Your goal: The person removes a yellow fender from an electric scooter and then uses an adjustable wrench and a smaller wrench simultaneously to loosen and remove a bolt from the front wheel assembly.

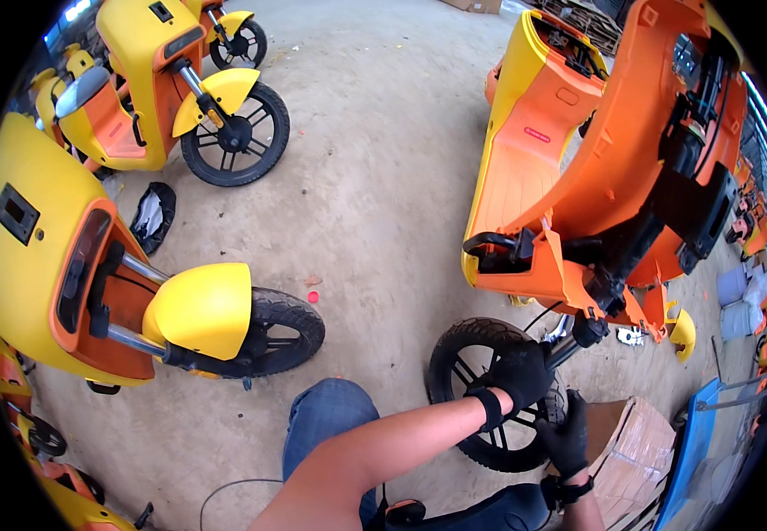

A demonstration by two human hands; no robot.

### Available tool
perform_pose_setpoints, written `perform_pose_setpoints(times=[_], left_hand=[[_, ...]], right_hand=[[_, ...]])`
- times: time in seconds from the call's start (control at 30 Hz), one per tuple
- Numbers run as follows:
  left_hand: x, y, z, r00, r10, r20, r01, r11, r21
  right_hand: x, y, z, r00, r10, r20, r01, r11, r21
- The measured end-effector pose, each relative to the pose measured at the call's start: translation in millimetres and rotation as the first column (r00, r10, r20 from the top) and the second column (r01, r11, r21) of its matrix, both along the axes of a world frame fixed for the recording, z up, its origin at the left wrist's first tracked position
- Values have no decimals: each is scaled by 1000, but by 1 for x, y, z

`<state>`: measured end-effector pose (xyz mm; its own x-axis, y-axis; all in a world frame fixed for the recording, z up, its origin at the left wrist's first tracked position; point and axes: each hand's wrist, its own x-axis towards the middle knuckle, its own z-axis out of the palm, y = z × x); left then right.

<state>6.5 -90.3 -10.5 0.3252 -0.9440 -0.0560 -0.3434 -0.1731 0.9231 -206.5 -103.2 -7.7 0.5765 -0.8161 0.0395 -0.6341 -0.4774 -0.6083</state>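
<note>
Front wheel: the black wheel [439,380] is upright on the concrete floor [366,221], below the orange scooter body [525,177] and in front of your knees. The step in hand looks like close work where wheel and fork meet.
Steadying: you would do well to settle the wheel against the floor before putting any force near the silver fork tube [565,352], since a loose wheel could roll or turn.
Cable: the thin black cable [543,316] by the fork is best kept from being pinched.
Spokes: keep your fingertips out of the gaps; any turn of the wheel could trap them.
Box side: the cardboard box [636,451] is just beside your right hand [567,438], so your elbow room there seems tight.
Left fingers: your left hand [518,380], black-gloved, lies over the upper wheel near the fork; its fingers are hidden, so you cannot tell from here what they grip.
Right fingers: spread and pointing upward, thumb apart, beside the tyre's right edge; contact is unclear, and nothing is visibly held.
</note>
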Motion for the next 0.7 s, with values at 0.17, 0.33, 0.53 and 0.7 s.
perform_pose_setpoints(times=[0.17, 0.33, 0.53, 0.7], left_hand=[[6, 4, 7, 994, -49, -97, 49, 999, -3], [7, 4, 6, 991, -32, -131, 28, 999, -32], [0, -2, -7, 986, -50, -160, 25, 987, -157], [-4, -3, -8, 987, -13, -163, -4, 995, -98]], right_hand=[[12, 11, -17, 980, -191, -52, 185, 978, -93], [12, 18, -26, 978, -206, -42, 193, 957, -218], [6, 14, -30, 981, -195, -10, 190, 967, -171], [11, 16, -29, 979, -206, -3, 202, 960, -192]])
